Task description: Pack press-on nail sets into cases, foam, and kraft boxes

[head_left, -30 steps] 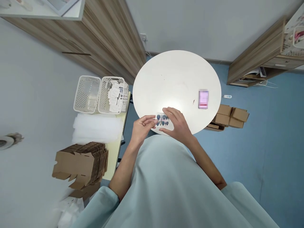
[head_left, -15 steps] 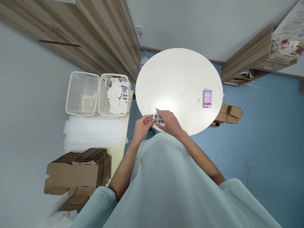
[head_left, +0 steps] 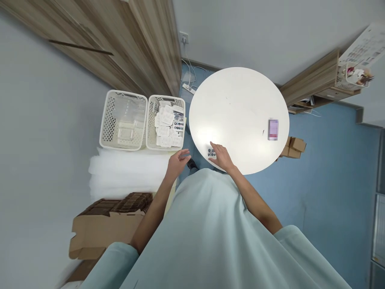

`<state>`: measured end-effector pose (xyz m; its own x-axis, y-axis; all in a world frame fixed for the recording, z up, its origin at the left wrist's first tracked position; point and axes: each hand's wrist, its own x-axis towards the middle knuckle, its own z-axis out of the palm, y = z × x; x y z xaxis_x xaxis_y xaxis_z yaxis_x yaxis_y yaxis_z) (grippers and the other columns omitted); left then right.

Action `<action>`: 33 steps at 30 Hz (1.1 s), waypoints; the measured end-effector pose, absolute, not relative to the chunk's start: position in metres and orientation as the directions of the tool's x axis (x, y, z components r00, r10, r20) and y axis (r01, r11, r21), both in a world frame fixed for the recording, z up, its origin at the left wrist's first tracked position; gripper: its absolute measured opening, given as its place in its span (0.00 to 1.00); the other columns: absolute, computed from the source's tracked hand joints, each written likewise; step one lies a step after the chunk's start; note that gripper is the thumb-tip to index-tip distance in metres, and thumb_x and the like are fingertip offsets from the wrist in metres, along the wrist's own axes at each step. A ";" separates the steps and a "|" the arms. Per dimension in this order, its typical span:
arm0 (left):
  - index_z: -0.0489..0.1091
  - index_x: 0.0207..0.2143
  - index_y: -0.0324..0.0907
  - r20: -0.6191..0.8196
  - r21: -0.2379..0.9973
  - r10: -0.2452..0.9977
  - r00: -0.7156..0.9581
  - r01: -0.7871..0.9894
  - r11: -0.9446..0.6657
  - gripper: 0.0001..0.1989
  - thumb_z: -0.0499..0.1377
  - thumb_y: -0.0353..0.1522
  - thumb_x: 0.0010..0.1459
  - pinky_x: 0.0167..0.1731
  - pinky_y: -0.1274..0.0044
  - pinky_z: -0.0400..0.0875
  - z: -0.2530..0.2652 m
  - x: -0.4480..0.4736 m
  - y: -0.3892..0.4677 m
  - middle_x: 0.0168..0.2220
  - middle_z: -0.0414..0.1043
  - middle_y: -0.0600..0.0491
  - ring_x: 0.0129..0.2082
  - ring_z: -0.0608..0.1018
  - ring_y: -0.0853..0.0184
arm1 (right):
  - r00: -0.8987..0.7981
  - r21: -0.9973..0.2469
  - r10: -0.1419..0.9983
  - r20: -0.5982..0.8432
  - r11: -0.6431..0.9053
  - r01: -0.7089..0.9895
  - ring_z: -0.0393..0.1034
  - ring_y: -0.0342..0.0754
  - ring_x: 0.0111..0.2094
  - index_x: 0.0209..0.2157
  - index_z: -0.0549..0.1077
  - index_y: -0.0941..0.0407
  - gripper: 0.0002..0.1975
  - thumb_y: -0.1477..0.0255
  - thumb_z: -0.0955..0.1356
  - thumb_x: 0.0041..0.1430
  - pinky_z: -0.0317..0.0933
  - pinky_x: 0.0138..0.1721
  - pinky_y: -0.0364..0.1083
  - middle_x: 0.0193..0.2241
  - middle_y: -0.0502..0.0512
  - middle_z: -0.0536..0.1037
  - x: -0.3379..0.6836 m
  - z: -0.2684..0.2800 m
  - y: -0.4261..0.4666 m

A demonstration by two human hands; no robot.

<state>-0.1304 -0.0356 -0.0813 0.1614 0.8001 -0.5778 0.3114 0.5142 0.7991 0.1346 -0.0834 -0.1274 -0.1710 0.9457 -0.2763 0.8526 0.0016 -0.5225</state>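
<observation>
A small pack with two rows of dark, rounded pieces (head_left: 211,153) lies at the near left edge of the round white table (head_left: 240,104). My right hand (head_left: 223,157) is open over the table just right of the pack, thumb and fingers apart; whether it touches the pack I cannot tell. Away from the table, my left hand (head_left: 177,162) is open and empty, just below a white basket (head_left: 151,138). Inside that basket is a heap of similar packs (head_left: 166,122), mostly white side up, a few showing dark pieces.
Left of it stands a second white basket (head_left: 105,130) holding clear plastic packaging (head_left: 125,130). Below are white foam-like sheets (head_left: 129,170) and stacked flat cardboard boxes (head_left: 105,233). A purple, blurred-out object (head_left: 273,129) lies on the table's right; small cartons (head_left: 297,144) sit beyond.
Both hands held the pack before. Now my left hand has let go and moved left toward the baskets, and the pack is on the table by my opened right hand. The view has shifted.
</observation>
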 end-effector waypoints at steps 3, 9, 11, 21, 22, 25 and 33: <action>0.78 0.52 0.43 -0.574 0.807 0.804 0.158 0.275 0.522 0.25 0.70 0.44 0.56 0.53 0.63 0.78 -0.083 -0.159 -0.029 0.56 0.81 0.40 0.50 0.85 0.53 | -0.158 -0.548 0.966 -0.204 0.021 0.836 0.69 0.63 0.61 0.76 0.56 0.59 0.40 0.70 0.72 0.67 0.65 0.63 0.63 0.62 0.69 0.75 0.118 -0.117 -0.081; 0.77 0.52 0.41 -0.523 0.846 0.841 0.138 0.204 0.493 0.23 0.69 0.43 0.58 0.57 0.62 0.76 -0.083 -0.206 -0.008 0.56 0.81 0.39 0.51 0.85 0.55 | -0.220 -0.581 0.975 -0.024 0.166 0.797 0.73 0.57 0.48 0.77 0.52 0.55 0.34 0.68 0.64 0.76 0.72 0.54 0.59 0.52 0.63 0.80 0.077 -0.088 -0.063; 0.77 0.52 0.41 -0.509 0.854 0.854 0.110 0.185 0.486 0.22 0.69 0.42 0.58 0.58 0.62 0.76 -0.085 -0.221 0.003 0.56 0.81 0.39 0.52 0.84 0.54 | -0.248 -0.588 0.968 0.031 0.218 0.779 0.73 0.56 0.47 0.78 0.50 0.53 0.33 0.71 0.61 0.77 0.73 0.52 0.58 0.50 0.61 0.81 0.063 -0.078 -0.055; 0.73 0.58 0.38 -0.349 0.695 0.916 -0.200 0.601 0.396 0.20 0.60 0.33 0.64 0.62 0.62 0.73 -0.124 -0.305 0.073 0.59 0.78 0.40 0.54 0.82 0.54 | -0.330 -0.571 0.942 0.062 0.305 0.762 0.72 0.57 0.45 0.80 0.42 0.42 0.38 0.80 0.56 0.76 0.75 0.48 0.57 0.46 0.58 0.79 0.013 -0.037 -0.020; 0.72 0.59 0.36 -0.330 0.626 0.917 -0.224 0.676 0.390 0.22 0.61 0.32 0.64 0.64 0.60 0.70 -0.131 -0.314 0.081 0.60 0.75 0.36 0.57 0.80 0.50 | -0.333 -0.570 0.942 0.047 0.299 0.765 0.72 0.57 0.45 0.80 0.43 0.42 0.38 0.79 0.57 0.76 0.75 0.48 0.57 0.46 0.59 0.79 0.010 -0.035 -0.019; 0.67 0.64 0.31 -0.301 0.500 0.929 -0.217 0.794 0.347 0.28 0.61 0.30 0.62 0.68 0.57 0.63 -0.152 -0.333 0.105 0.64 0.69 0.30 0.66 0.72 0.44 | -0.336 -0.576 0.942 0.008 0.279 0.768 0.72 0.58 0.46 0.80 0.44 0.42 0.38 0.78 0.58 0.76 0.75 0.50 0.59 0.46 0.59 0.79 0.003 -0.033 -0.020; 0.64 0.61 0.23 -0.419 0.242 0.865 -0.277 0.884 0.400 0.29 0.63 0.31 0.61 0.64 0.58 0.65 -0.188 -0.337 0.146 0.63 0.66 0.22 0.64 0.70 0.40 | -0.313 -0.585 0.949 -0.024 0.241 0.774 0.72 0.58 0.46 0.80 0.45 0.42 0.38 0.80 0.58 0.75 0.75 0.48 0.59 0.47 0.59 0.79 -0.002 -0.037 -0.032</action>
<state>-0.3366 0.1458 -0.1879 -0.2775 0.8648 -0.4186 0.8839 0.4005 0.2415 -0.0020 -0.0322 -0.0374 -0.3130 0.9494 -0.0239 0.7743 0.2406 -0.5853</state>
